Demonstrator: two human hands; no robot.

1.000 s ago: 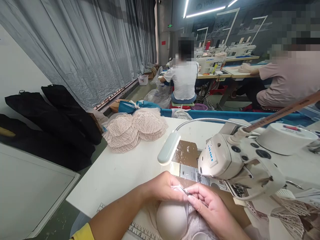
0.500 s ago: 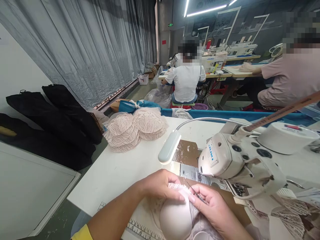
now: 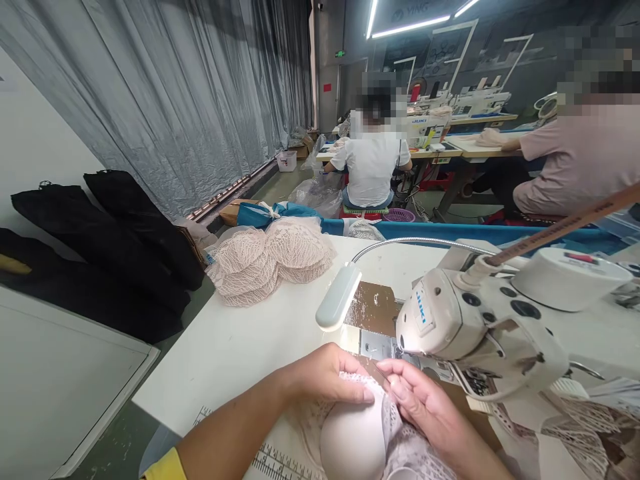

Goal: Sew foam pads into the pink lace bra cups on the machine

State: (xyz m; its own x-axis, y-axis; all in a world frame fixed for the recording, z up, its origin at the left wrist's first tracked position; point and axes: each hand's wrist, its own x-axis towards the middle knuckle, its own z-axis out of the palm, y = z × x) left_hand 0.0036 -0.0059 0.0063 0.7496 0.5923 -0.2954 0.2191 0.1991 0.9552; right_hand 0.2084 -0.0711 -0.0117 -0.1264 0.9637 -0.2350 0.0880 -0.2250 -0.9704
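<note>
A pale pink bra [image 3: 353,437] with a smooth moulded cup and lace edging is held low in front of me, over the white table. My left hand [image 3: 330,380] pinches the lace-trimmed top edge of the cup, thumb on the smooth side. Close by on the right, my right hand [image 3: 417,403] is closed around a thin, pointed metal tool [image 3: 382,372], whose tip shows at the cup's edge. Fingers cover most of that tool, so its exact kind cannot be made out. More lace hangs below my right hand.
A JUKI sewing machine [image 3: 440,320] stands right of my hands, with a lamp [image 3: 338,297] hanging beside it. Stacked lace cups [image 3: 270,260] lie at the table's back left. Further lace pieces [image 3: 575,427] lie at right. Two people sit at machines beyond.
My right hand has shifted slightly, its fingers now further up the metal tool and covering more of it. My left hand keeps its hold on the bra, slightly lower.
</note>
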